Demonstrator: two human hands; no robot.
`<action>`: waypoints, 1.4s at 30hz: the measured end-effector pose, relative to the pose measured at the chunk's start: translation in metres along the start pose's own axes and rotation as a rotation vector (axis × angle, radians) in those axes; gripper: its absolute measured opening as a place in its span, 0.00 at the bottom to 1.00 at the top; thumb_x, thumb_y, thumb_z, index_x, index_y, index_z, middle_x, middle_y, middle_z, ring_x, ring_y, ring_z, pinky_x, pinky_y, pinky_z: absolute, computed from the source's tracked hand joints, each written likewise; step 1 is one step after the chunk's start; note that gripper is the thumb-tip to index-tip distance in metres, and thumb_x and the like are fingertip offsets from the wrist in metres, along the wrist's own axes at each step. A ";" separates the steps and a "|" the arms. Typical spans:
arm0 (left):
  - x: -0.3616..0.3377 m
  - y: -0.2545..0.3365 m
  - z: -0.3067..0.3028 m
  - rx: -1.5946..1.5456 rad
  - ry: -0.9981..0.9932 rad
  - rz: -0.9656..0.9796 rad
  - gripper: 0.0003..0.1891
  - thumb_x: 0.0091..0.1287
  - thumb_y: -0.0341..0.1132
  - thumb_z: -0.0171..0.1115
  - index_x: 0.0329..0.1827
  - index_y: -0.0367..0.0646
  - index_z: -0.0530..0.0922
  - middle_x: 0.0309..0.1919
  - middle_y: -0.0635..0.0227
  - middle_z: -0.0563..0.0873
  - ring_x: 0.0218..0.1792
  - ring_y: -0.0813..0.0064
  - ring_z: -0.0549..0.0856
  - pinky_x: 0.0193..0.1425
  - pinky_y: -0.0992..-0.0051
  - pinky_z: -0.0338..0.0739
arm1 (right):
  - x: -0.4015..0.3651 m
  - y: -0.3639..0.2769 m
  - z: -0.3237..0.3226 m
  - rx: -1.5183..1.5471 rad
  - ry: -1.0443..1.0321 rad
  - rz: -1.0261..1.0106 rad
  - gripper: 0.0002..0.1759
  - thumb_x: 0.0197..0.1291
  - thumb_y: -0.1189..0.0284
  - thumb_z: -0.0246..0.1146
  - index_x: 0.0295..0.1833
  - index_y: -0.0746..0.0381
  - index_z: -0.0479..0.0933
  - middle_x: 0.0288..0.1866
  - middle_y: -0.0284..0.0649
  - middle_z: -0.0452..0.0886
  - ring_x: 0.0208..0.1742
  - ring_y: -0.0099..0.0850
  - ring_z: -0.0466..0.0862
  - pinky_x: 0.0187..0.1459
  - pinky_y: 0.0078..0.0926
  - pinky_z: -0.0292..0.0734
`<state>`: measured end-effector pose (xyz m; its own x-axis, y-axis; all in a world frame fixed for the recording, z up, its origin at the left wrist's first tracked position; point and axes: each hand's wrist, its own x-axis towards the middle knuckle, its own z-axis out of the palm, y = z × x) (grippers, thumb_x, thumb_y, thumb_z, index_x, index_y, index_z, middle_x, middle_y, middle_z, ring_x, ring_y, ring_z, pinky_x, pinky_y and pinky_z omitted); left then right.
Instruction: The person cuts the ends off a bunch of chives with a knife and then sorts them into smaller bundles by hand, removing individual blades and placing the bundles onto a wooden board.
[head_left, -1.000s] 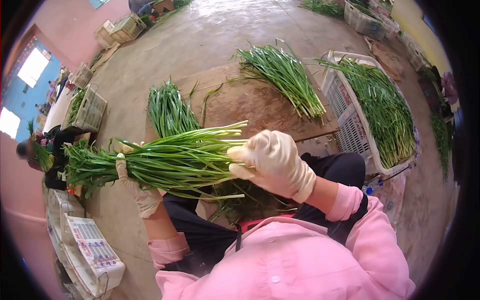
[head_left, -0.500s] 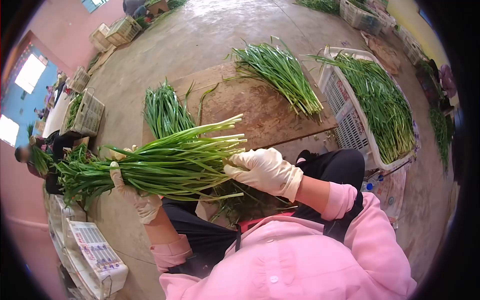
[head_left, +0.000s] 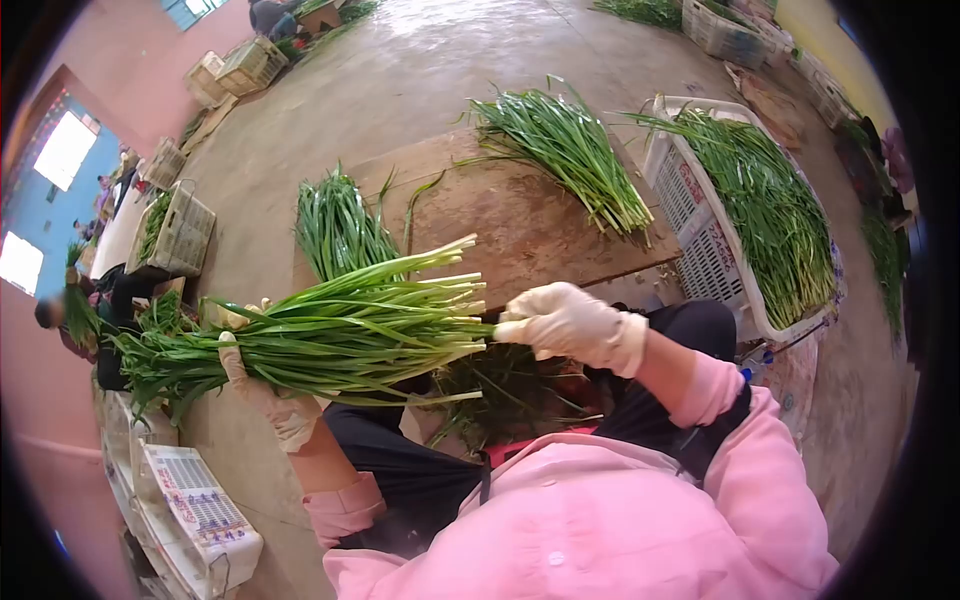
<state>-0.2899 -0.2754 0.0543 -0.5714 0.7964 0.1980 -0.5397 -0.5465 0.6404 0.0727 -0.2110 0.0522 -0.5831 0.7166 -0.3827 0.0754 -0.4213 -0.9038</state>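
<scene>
A wooden board [head_left: 490,225] lies in front of the person, with a white plastic crate [head_left: 690,215] packed with greens to its right. The garlic chive bunch [head_left: 350,335] is held up over the lap, by the board's near edge; its long axis runs across the body, leafy tips to the left, pale stalk ends fanning right. It should be light, limp at the leaves, firmer at the stalks, slick if damp and easily bruised, so a loose wrap around the middle seems best. Two smaller-looking chive bundles, a far one [head_left: 565,150] and a left one [head_left: 345,225], rest on the board. The gloved left hand [head_left: 262,388] wraps the leafy part; the gloved right hand [head_left: 572,325] is curled by the stalk ends, whether pinching one I cannot tell.
</scene>
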 end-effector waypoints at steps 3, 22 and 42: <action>0.007 0.019 -0.014 -0.014 0.074 0.065 0.24 0.77 0.48 0.54 0.70 0.43 0.75 0.63 0.55 0.81 0.68 0.57 0.77 0.76 0.52 0.71 | -0.001 0.035 -0.050 -0.291 0.103 0.116 0.11 0.65 0.63 0.69 0.41 0.60 0.85 0.28 0.31 0.83 0.28 0.21 0.80 0.31 0.25 0.76; -0.007 -0.003 0.020 0.000 0.146 0.025 0.26 0.74 0.45 0.58 0.69 0.38 0.75 0.63 0.53 0.82 0.66 0.56 0.79 0.75 0.56 0.73 | 0.036 0.009 0.058 0.586 0.009 -0.347 0.15 0.57 0.81 0.74 0.51 0.71 0.84 0.58 0.36 0.80 0.53 0.25 0.84 0.57 0.22 0.80; -0.007 -0.011 0.026 0.099 0.077 0.045 0.22 0.78 0.47 0.51 0.68 0.44 0.76 0.61 0.58 0.82 0.65 0.58 0.79 0.78 0.52 0.69 | 0.033 0.015 -0.001 -0.328 0.459 -0.626 0.09 0.55 0.69 0.64 0.33 0.65 0.84 0.27 0.40 0.78 0.33 0.26 0.77 0.39 0.27 0.73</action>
<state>-0.2636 -0.2686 0.0656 -0.6416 0.7473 0.1728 -0.4508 -0.5497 0.7033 0.0550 -0.1929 0.0258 -0.2142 0.9490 0.2313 0.1199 0.2606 -0.9580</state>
